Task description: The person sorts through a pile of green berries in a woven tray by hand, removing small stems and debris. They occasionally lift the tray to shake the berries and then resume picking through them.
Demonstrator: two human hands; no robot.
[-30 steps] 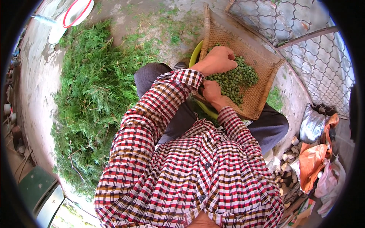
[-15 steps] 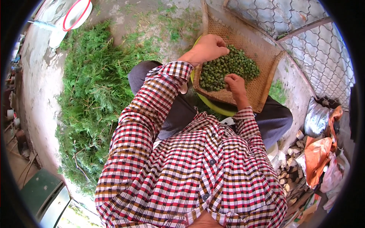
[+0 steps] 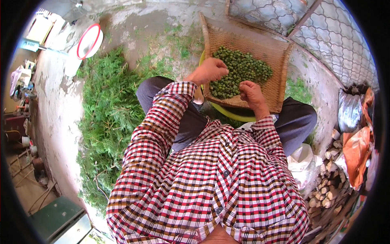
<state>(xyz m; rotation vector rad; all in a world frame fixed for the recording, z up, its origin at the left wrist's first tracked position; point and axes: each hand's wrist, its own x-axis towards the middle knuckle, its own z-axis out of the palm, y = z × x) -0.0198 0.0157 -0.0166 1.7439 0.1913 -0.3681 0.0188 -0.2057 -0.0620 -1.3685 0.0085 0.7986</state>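
Observation:
A woven winnowing basket rests in front of my lap, its near side over a yellow-green basin. Inside lies a heap of small, round green seed cones. My left hand reaches over the basket's left edge, with fingers pinched above the left side of the heap. My right hand hovers at the heap's near right side, fingers curled closed. Whatever either hand may pinch is too small or too hidden to make out.
To my left spreads a large pile of green conifer branches. A red-rimmed white basin stands beyond it. Wire mesh panels lean at the far right. Split firewood, a white bag and an orange bag lie near right.
My left hand has drawn back from over the heap's middle to its left side, nearer me. The right hand stays close to the same spot, fingers still closed. The whole view has shifted slightly.

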